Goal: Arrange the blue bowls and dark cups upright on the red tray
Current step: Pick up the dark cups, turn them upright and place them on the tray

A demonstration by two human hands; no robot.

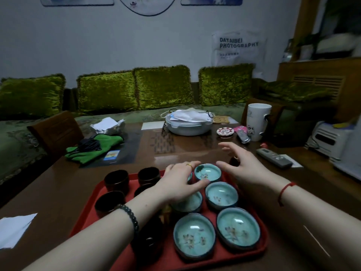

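Both bare forearms reach forward from the near edge and converge toward the middle. The left hand [179, 184] lies palm down, its fingers bent downward at their far ends and its thumb stretched out to the right; whether it grips anything is hidden beneath it. It wears a gold ring [189, 165] and, at the wrist, a dark bead bracelet [130, 216]. The right hand [242, 165] hovers just beside it, fingers straight and spread. A red string [285, 190] circles its wrist.

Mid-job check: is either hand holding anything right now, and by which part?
The right hand holds nothing, its fingers spread. The left hand covers a mostly hidden blue bowl from above; whether it actually grips the bowl cannot be told.
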